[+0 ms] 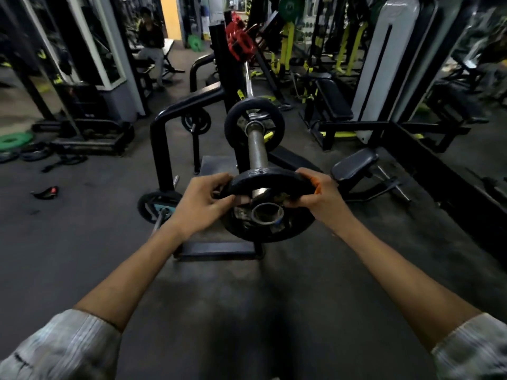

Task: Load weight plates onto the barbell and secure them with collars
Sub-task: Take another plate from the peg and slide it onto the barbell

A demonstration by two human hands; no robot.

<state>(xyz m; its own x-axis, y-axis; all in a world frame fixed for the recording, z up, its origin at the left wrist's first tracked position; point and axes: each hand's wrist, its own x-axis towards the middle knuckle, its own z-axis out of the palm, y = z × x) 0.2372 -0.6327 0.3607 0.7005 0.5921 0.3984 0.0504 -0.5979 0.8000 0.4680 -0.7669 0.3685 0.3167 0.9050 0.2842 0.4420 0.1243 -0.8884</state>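
A black weight plate [270, 231] sits on the near end of the barbell sleeve [256, 152], with the sleeve's round tip poking through its centre hole. My left hand [204, 201] grips the plate's upper left rim. My right hand [318, 194] grips its upper right rim. Further along the sleeve another black plate [274, 116] stands upright against the bar's shoulder. The bar runs away from me toward a red plate [240, 42] at its far end. No collar is visible near my hands.
A black rack frame [164, 119] stands left of the bar, holding small plates [196, 122]. A plate with a blue centre [156, 207] sits low on the left. Green and black plates [15, 141] lie on the floor far left. A padded bench [354, 163] is right. A person sits far back.
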